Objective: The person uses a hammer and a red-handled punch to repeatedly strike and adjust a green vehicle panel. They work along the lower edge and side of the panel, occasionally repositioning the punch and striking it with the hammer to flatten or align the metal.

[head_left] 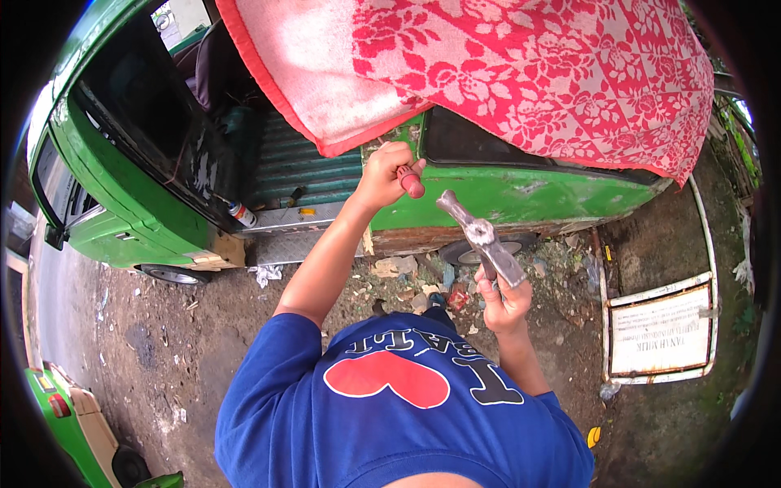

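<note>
My left hand [384, 174] is closed around a screwdriver [411, 184] with a red handle, its butt end toward me. Its tip is mostly hidden behind my fingers, close to the rear edge of the door opening on the green van [521, 195]. In my right hand [504, 305] is a metal hammer [482, 236], raised with its head a little to the right of the screwdriver's butt and apart from it. My fingers wrap the hammer's handle, which is largely hidden beneath the head.
A red and white flowered blanket [521, 73] drapes over the van's roof and side. On the sill stand a spray can [242, 214] and small tools. Rubble [399, 267] litters the ground by the wheel. A white framed sign [661, 329] lies right; another green vehicle [77, 423] is lower left.
</note>
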### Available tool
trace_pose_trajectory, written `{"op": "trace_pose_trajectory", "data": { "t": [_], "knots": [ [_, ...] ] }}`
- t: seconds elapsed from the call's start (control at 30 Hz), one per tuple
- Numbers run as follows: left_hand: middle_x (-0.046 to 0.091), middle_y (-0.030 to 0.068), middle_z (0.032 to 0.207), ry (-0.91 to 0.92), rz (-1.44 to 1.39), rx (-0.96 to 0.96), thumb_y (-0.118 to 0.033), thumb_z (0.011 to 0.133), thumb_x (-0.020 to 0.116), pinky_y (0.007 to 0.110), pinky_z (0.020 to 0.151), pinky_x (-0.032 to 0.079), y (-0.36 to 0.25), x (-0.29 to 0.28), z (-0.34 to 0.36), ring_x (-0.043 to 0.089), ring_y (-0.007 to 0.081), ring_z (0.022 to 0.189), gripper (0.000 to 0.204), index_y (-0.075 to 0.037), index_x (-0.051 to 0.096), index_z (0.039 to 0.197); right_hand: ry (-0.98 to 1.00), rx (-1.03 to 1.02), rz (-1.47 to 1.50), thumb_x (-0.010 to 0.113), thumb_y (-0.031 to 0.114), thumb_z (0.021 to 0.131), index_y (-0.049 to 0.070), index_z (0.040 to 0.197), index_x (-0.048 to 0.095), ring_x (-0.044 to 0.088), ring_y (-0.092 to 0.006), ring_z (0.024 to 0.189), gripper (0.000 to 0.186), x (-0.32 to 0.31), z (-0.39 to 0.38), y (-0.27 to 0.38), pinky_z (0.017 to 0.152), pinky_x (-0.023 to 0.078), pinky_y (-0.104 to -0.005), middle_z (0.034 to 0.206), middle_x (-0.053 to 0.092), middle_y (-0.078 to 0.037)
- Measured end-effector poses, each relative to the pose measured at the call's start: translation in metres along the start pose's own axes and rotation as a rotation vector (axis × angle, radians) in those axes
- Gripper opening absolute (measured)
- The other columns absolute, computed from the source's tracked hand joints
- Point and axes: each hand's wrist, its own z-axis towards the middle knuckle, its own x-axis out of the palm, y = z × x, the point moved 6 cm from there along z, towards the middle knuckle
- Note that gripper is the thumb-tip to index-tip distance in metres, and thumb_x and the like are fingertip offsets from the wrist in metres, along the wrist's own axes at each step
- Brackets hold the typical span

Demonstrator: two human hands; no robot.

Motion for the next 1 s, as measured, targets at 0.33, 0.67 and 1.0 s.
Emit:
{"op": "trace_pose_trajectory", "data": {
  "t": [0.33,0.67,1.0],
  "knots": [
    [0.044,0.0114,0.061,-0.024,-0.057,-0.102,-0.012,0.081,0.074,0.039,0.056,0.037,0.003,0.001,0.011,0.045,0.0314,0.058,0.037,-0.002,0.043,0.064,-0.04,0.02,0.012,0.063,-0.001,0.089,0.0,0.136,0.052,0.055,-0.0083,0.063,0.048,-0.002,0.019,-0.004,0.06,0.046,-0.0225,0.092,0.068,-0.01],
    [0.047,0.0103,0.063,-0.036,-0.047,-0.083,-0.01,0.08,0.075,0.039,0.058,0.038,-0.001,0.004,0.009,0.048,0.0308,0.059,0.035,-0.003,0.044,0.064,-0.107,0.183,0.062,0.062,0.003,0.092,0.001,0.137,0.053,0.051,-0.0078,0.06,0.046,-0.003,0.014,-0.008,0.054,0.044,-0.0234,0.079,0.061,-0.004],
    [0.046,0.0085,0.064,-0.015,0.029,0.086,-0.011,0.077,0.073,0.04,0.061,0.036,-0.009,0.01,-0.008,0.049,0.029,0.062,0.034,-0.006,0.044,0.063,-0.13,0.341,0.143,0.06,0.002,0.093,0.001,0.139,0.05,0.05,-0.007,0.061,0.047,-0.003,0.001,-0.017,0.054,0.044,-0.0235,0.082,0.059,-0.001]
  ]
}}
